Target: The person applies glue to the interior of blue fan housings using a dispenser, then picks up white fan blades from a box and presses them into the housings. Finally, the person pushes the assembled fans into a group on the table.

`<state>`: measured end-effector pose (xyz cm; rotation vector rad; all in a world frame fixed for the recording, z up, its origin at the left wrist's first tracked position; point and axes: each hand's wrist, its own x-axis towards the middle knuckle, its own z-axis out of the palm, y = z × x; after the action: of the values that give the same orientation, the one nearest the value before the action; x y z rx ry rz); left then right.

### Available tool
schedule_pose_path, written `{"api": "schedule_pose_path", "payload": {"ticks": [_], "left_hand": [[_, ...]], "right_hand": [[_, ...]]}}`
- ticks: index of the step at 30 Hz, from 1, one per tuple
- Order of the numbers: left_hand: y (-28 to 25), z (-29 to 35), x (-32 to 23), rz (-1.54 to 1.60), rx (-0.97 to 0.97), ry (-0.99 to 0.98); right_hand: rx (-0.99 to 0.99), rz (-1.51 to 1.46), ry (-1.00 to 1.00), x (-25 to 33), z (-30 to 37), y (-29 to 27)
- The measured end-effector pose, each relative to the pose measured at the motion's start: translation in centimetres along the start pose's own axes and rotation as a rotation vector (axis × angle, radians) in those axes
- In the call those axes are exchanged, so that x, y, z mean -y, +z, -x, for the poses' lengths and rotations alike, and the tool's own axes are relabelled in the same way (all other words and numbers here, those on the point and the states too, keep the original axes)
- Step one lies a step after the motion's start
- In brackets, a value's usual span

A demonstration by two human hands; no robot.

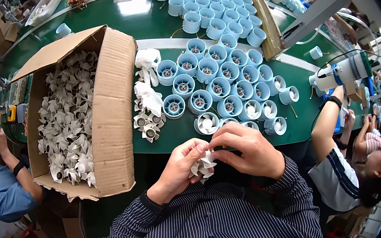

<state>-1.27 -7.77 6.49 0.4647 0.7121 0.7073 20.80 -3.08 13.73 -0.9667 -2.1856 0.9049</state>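
Between two hands (177, 166) (251, 152), at least one impeller (203, 166)

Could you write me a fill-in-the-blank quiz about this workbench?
The left hand and right hand are at white bladed wheels; more lie in a box made of ____.
It stands to the person's ____.
The round housings are pale ____.
The colour of the tabletop is ____.

Missing words: cardboard; left; blue; green.

Light-blue cylindrical plastic housings (218, 88) at one o'clock; off-white bladed plastic impellers (68, 119) in a brown cardboard box (115, 104) at nine — green tabletop (106, 15); dark, white-pinstriped cloth shirt (203, 227) at six.
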Motion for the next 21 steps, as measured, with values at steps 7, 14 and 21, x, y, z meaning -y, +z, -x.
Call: {"api": "schedule_pose_path", "payload": {"ticks": [7, 14, 21], "left_hand": [[1.8, -1.4, 1.4, -0.060, 0.054, -0.004], [2.5, -2.6, 1.0, -0.111, 0.104, -0.086], [2.6, -3.4, 0.9, 0.000, 0.149, -0.080]], "right_hand": [[0.160, -0.154, 0.190, 0.0, 1.5, -1.6], [0.125, -0.136, 0.095, -1.9, 2.8, -2.6], [-0.120, -0.417, 0.254, -4.5, 4.8, -4.5]]}}
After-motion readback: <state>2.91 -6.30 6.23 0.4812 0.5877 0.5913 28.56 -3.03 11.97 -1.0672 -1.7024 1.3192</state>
